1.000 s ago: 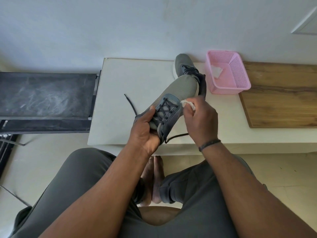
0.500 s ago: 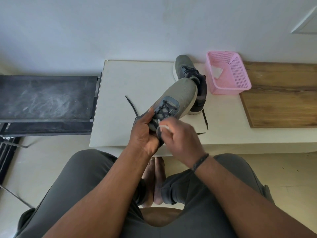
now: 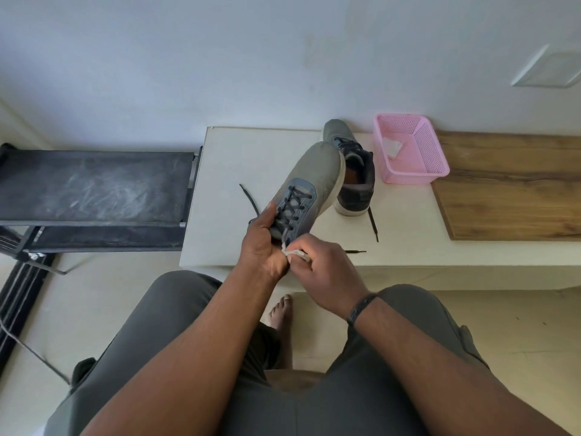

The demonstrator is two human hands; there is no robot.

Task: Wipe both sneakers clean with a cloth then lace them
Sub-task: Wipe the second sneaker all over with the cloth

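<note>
Cloth [image 3: 295,253] has slid from the toe down to the heel end of the sneaker [image 3: 309,187]; right hand [image 3: 327,272] is pinching it, left hand [image 3: 262,247] is gripping the shoe above the counter [image 3: 226,196]. Guessing wiping's nearly finishing here; second sneaker [image 3: 353,171] is waiting by the pink basket [image 3: 408,149].

Both forearms are bare, with no sleeves in sight. A thin dark band [image 3: 361,308] circles the right wrist. The legs are in plain dark grey trousers [image 3: 371,388], loose at the knees. One bare foot [image 3: 280,313] shows on the floor between them.
</note>
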